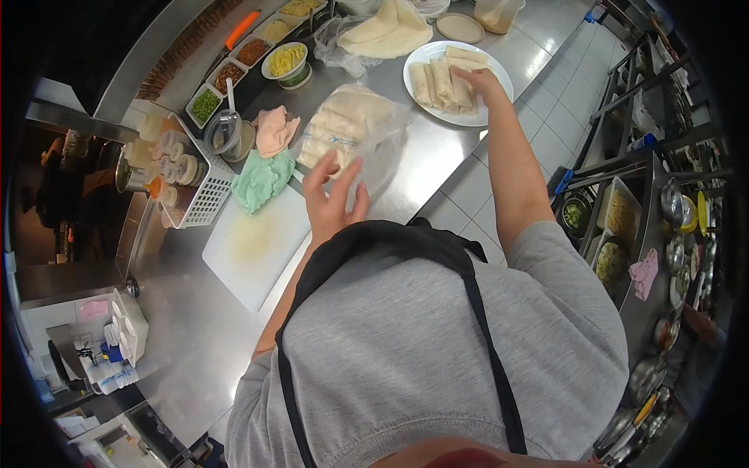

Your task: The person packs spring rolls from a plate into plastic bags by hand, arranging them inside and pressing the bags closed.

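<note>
My left hand [335,195] is raised over the lower edge of a clear plastic bag [382,148] holding several pale rolls [347,117]. Its fingers are apart and nothing is in them. At the upper right, my right hand [477,83] reaches over a white plate [499,69] and its fingers touch the pale rolls [441,82] stacked there. The fingertips lie among the rolls, and whether they grip one is hard to see.
A white cutting board [250,249], a green cloth [261,181] and a pink cloth [276,131] lie left of the bag. Beyond are a white basket [207,187] of jars, a bowl of yellow food [285,61] and flat wrappers [388,31]. Shelving stands right.
</note>
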Tool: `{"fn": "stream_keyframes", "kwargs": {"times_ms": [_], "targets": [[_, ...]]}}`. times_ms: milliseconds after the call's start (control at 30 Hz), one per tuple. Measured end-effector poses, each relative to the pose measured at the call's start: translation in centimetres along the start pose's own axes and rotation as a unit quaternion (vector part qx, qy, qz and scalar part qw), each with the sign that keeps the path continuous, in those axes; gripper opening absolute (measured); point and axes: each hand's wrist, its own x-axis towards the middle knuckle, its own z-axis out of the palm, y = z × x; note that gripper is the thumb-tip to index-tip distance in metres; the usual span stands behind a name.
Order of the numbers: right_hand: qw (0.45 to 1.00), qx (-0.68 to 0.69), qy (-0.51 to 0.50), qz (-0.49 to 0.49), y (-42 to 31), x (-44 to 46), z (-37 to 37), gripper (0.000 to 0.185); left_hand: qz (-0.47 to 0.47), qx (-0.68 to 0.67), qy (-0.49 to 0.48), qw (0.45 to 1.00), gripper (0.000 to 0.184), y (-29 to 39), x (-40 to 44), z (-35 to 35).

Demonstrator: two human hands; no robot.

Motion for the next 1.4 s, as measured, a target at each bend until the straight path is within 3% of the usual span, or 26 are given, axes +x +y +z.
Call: {"fn": "stream_keyframes", "kwargs": {"times_ms": [33,67,100,133,267,333,367,400,467,533,600,633,700,767,833,900,933,1000,1033,1067,1133,1233,1400], "targets": [[0.997,-0.07,0.031,0.007,-0.1,0.3,0.3,0.097,0.104,0.027,0.091,0.99,0.054,0.5,0.4,-0.5],[0.988,-0.142,0.061,0.013,-0.1,0.4,0.7,0.104,0.102,0.028,0.091,0.99,0.054,1.3,1.1,-0.8],[0.988,-0.143,0.058,0.013,-0.3,0.0,1.0,0.104,0.081,-0.092,-0.09,0.988,0.052,2.0,2.0,-0.9],[0.984,-0.162,0.069,0.007,-0.8,-0.8,1.3,0.108,0.057,-0.208,-0.266,0.94,0.051,2.5,2.7,-0.5],[0.984,-0.141,0.099,-0.053,0.3,-0.8,0.9,0.105,-0.021,-0.087,-0.321,0.943,0.061,1.5,2.3,5.7],[0.973,-0.185,0.118,-0.075,1.3,-0.8,0.6,0.099,-0.169,0.034,-0.393,0.903,0.07,0.9,3.2,7.3],[0.96,-0.228,0.134,-0.096,1.7,-0.8,0.2,0.093,-0.15,0.057,-0.351,0.922,0.069,0.3,3.2,7.7],[0.959,-0.228,0.137,-0.095,1.6,-0.7,-0.1,0.093,-0.146,0.056,-0.353,0.923,0.069,-0.1,3.6,7.8],[0.97,-0.202,0.11,-0.077,1.9,-0.6,0.2,0.082,-0.252,0.036,-0.399,0.881,0.07,-0.8,3.6,8.0],[0.98,-0.164,0.104,-0.053,1.3,-1.4,-0.1,0.08,-0.273,0.058,-0.415,0.866,0.061,-2.1,2.4,8.8],[0.986,-0.126,0.099,-0.036,0.9,-1.2,-0.8,0.078,-0.147,0.099,-0.293,0.94,0.05,-5.5,-0.8,11.4],[0.979,-0.156,0.109,-0.066,1.2,-0.5,-1.4,0.078,-0.148,0.098,-0.292,0.94,0.05,-4.7,0.0,10.6],[0.971,-0.186,0.117,-0.094,1.3,-0.5,-1.2,0.078,-0.285,0.001,-0.342,0.895,0.044,-3.0,1.7,9.0],[0.939,-0.286,0.162,-0.103,-0.5,-2.6,0.2,0.076,-0.287,-0.045,-0.359,0.887,0.045,-1.9,2.3,8.7],[0.931,-0.303,0.162,-0.124,0.6,-2.0,0.9,0.075,-0.29,-0.09,-0.373,0.877,0.046,-0.8,1.7,9.3],[0.923,-0.318,0.163,-0.146,1.1,-1.6,0.8,0.074,-0.056,-0.221,-0.32,0.92,0.043,0.6,0.5,9.7],[0.935,-0.278,0.159,-0.149,1.2,-1.8,0.4,0.072,-0.058,-0.221,-0.317,0.92,0.043,0.7,0.6,9.3],[0.947,-0.24,0.152,-0.15,1.5,-2.2,-0.6,0.07,0.069,-0.246,-0.385,0.887,0.04,1.1,1.0,8.0],[0.979,-0.108,0.13,-0.11,1.6,-2.4,-1.2,0.067,0.092,-0.205,-0.301,0.927,0.032,1.7,1.4,6.6],[0.992,0.027,0.107,-0.066,1.7,-2.6,-1.6,0.065,0.09,-0.206,-0.301,0.927,0.032,1.9,1.4,5.1],[0.989,0.074,0.122,-0.046,2.0,-3.7,-2.3,0.062,0.107,-0.025,-0.056,0.992,0.027,1.6,1.0,2.4],[0.967,0.156,0.161,-0.117,2.5,-5.4,-3.2,0.063,0.038,0.036,0.009,0.999,0.027,0.8,-0.5,1.3],[0.967,0.211,0.126,-0.06,4.5,-2.7,-4.2,0.063,0.002,0.031,-0.09,0.995,0.031,0.0,-1.5,3.0]]}}
